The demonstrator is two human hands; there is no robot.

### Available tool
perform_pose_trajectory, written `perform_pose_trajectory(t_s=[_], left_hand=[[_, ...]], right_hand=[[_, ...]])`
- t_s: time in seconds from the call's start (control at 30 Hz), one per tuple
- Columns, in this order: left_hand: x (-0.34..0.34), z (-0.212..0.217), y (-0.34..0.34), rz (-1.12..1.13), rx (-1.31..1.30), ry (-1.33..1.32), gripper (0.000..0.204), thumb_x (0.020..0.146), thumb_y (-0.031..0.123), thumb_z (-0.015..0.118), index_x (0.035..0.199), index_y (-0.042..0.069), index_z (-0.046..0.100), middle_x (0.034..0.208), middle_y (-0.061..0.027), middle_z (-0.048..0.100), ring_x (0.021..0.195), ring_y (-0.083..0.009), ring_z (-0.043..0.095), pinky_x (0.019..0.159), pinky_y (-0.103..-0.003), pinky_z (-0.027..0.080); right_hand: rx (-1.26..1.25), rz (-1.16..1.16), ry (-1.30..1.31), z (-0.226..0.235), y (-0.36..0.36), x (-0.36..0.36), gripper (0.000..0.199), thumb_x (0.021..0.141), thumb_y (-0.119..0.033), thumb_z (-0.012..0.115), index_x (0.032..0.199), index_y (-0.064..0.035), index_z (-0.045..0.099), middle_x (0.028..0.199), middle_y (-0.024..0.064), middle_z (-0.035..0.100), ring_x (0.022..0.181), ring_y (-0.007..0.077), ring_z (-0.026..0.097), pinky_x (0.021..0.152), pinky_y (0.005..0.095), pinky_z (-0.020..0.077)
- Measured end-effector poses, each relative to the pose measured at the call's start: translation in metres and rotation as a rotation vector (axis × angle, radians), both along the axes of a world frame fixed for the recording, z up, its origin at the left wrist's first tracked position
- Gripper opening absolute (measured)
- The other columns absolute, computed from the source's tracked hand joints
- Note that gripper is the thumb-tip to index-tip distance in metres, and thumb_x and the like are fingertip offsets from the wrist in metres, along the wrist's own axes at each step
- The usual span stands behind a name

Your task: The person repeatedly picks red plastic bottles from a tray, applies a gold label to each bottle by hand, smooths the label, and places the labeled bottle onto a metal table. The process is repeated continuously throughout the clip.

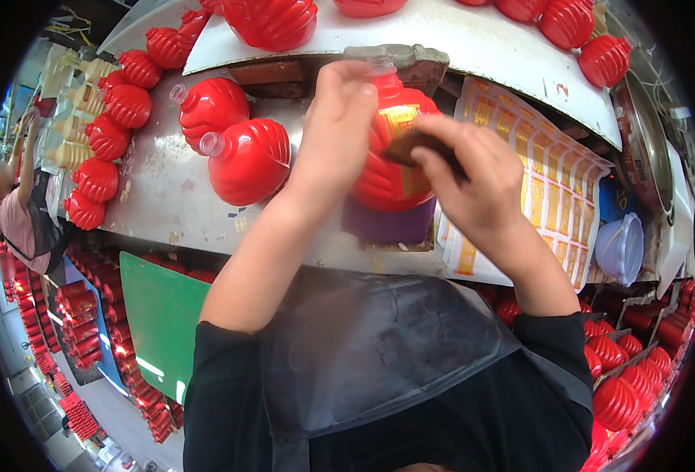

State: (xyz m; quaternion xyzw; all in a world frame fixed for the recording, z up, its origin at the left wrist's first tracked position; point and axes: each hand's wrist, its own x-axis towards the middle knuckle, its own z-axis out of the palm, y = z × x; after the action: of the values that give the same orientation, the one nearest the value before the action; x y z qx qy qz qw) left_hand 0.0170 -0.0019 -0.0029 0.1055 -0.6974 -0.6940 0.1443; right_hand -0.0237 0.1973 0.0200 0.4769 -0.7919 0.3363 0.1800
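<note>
A round, ribbed red bottle with a clear neck leans on the worktable in front of me. My left hand grips it near the neck, with the fingertips partly hidden behind it. A gold label lies on the bottle's side. Pinched in my right hand is a flat dark brown scraper-like piece, which sits against the label. Under the bottle is a purple pad. To the right, a sheet of gold labels lies close to my right hand.
Two red bottles stand left of my left forearm. More red bottles line the table's left side and the raised white board. A pale blue bucket is at the right edge, a green panel lower left. Another person works far left.
</note>
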Motion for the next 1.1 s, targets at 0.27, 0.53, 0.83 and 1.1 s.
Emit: perform_pose_trajectory(t_s=[0.27,0.53,0.83,1.1], left_hand=[[-0.003,0.004,-0.003,0.047,0.137,-0.059,0.035,0.111,0.015,0.049,0.140,-0.003,0.044,0.124,-0.0101,0.063,0.114,-0.0140,0.059,0.104,-0.029,0.048],[0.001,0.003,-0.002,0.031,0.173,-0.016,0.038,0.111,0.014,0.049,0.145,-0.002,0.040,0.129,-0.0128,0.063,0.118,-0.0160,0.060,0.106,-0.031,0.048],[0.015,0.011,0.007,-0.023,-0.333,0.180,0.033,0.111,0.011,0.050,0.144,0.008,0.044,0.123,-0.0092,0.064,0.108,-0.0130,0.059,0.098,-0.029,0.049],[0.022,0.034,0.014,0.043,-0.676,0.189,0.018,0.104,0.019,0.061,0.111,0.004,0.065,0.098,-0.0128,0.071,0.096,-0.0239,0.068,0.087,-0.037,0.053]], right_hand=[[-0.117,0.311,0.318,-0.004,-0.004,0.001,0.025,0.075,-0.005,0.076,0.099,-0.0061,0.074,0.102,0.0079,0.077,0.093,0.0231,0.075,0.075,0.0327,0.0568],[-0.212,0.143,0.244,-0.017,0.003,0.009,0.029,0.073,-0.005,0.077,0.103,-0.0075,0.076,0.100,0.0061,0.078,0.092,0.0211,0.076,0.074,0.0324,0.0547],[-0.206,-0.040,-0.166,0.009,-0.012,0.029,0.019,0.090,0.001,0.075,0.109,-0.0005,0.073,0.094,0.0140,0.076,0.086,0.0210,0.076,0.077,0.0316,0.0581],[-0.301,-0.202,-0.192,0.023,-0.008,0.017,0.022,0.092,-0.004,0.076,0.113,-0.0014,0.074,0.099,0.0119,0.077,0.088,0.0183,0.075,0.080,0.0307,0.0583]])
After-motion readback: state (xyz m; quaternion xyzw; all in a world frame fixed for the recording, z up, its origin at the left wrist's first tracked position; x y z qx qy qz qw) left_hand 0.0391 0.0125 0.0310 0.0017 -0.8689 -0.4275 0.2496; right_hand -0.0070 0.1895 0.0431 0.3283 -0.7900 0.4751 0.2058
